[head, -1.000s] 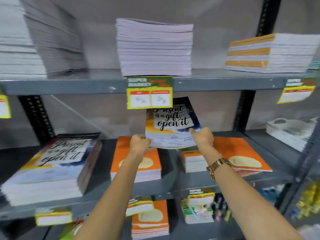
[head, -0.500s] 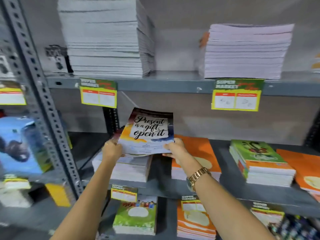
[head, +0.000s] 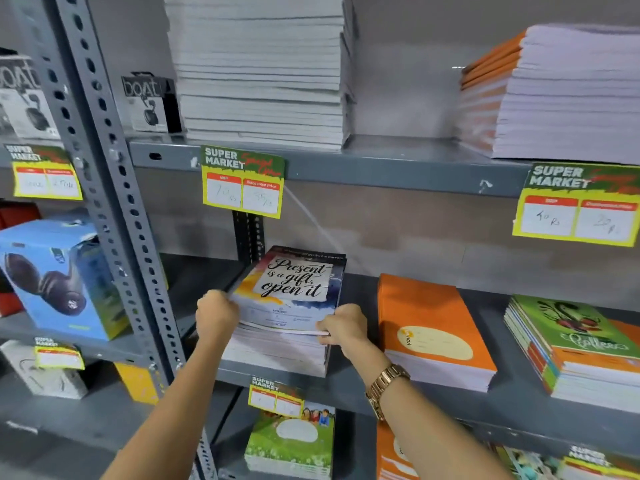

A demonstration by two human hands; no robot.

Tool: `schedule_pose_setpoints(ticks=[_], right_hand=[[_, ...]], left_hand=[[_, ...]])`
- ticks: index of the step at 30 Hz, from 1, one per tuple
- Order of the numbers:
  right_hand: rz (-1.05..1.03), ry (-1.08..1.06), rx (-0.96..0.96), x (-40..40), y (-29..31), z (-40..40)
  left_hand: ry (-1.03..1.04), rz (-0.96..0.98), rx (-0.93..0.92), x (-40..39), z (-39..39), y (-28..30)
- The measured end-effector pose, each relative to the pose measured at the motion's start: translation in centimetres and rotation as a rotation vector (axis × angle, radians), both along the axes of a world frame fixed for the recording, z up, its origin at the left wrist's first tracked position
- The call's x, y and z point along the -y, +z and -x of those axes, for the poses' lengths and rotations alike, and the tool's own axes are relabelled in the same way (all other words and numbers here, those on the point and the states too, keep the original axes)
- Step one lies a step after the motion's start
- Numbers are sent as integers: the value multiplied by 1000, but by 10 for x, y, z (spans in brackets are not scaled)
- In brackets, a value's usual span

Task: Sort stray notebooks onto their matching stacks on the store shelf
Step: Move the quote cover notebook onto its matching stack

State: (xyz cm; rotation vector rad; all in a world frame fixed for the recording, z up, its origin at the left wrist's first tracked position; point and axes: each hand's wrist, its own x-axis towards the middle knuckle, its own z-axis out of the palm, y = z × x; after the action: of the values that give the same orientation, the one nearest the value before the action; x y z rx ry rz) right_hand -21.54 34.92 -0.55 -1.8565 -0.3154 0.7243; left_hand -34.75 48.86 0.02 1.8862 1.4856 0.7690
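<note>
Two hands (head: 217,315), seven notebook stacks (head: 433,337), five price tags (head: 243,181).

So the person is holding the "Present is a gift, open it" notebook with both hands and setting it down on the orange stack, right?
Not quite. Both hands, left hand and right hand, do hold the "Present is a gift" notebook, but the head view shows it over a stack with a matching dark cover. The orange stack sits apart, to its right.

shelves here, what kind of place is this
Most likely a shop's stationery aisle: a grey metal shelf carries yellow price tags printed "Super Market", with notebook stacks above and below and boxed headphones alongside.
</note>
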Motion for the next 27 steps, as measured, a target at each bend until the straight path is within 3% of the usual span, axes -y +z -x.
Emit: schedule_pose_setpoints(ticks=[8,16,19,25,27], right_hand=[[302,147,505,5,0,-1],[368,86,1118,57,9,-30],[443,-48,1282,90,7,-56],[586,-205,1400,181,-3,-125],[664,-278,1343,223,-6,-151]], left_hand=[[69,-145,-355,18,-13,7],[-237,-401,-169,66,-68,27],[-334,-458,-103,96,-92,34],[-505,-453,-8,162,-147,32],[-592,-443,2,199,-177,29]])
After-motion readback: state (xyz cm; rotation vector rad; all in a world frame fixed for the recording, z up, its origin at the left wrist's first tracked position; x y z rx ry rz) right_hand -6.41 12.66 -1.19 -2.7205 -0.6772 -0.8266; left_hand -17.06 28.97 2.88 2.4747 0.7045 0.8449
